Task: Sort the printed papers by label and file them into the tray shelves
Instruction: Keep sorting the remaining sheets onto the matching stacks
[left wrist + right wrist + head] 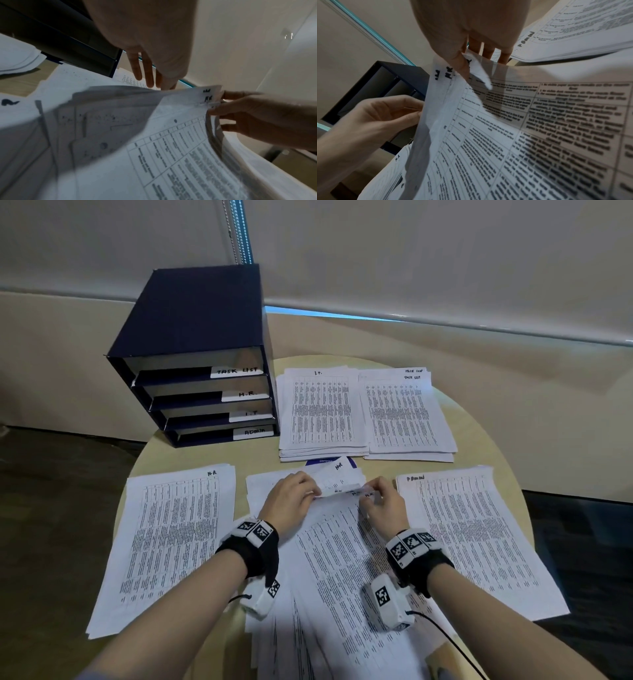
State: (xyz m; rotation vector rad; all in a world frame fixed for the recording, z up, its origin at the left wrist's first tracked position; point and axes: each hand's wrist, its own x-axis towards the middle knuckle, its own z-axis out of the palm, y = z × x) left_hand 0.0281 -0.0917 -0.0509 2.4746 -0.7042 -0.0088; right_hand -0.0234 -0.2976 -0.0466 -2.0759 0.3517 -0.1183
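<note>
Both hands at the far edge of the middle pile of papers (342,570): left hand (291,501) pinching the lifted top edge of a few sheets, right hand (383,505) pinching the same edge at the right corner, thumb on top. Lifted sheets (337,482) curled up off the pile, far ends raised, long axis running near to far like the rest. Handwritten labels at that corner hard to read from the head view; clearer in the right wrist view, two black marks on staggered sheets (443,74), letters still blurred. Thumb against the printed face and fingers (488,50) behind the paper only plain in that view. Left wrist view showing the undersides of the raised sheets (120,121) in shadow, and the right hand (248,115) gripping the corner from the side. Only the head view giving the layout on the round table (479,419): H.R. pile (171,542) near left, admin pile (479,542) near right, I.T. pile (322,412) far centre, task list pile (407,416) just right of it, all lying lengthwise near to far. Dark blue tray shelves (202,361) at far left, four slots tagged TASK LIST, H.R., I.T., ADMIN from top down, openings facing near.
</note>
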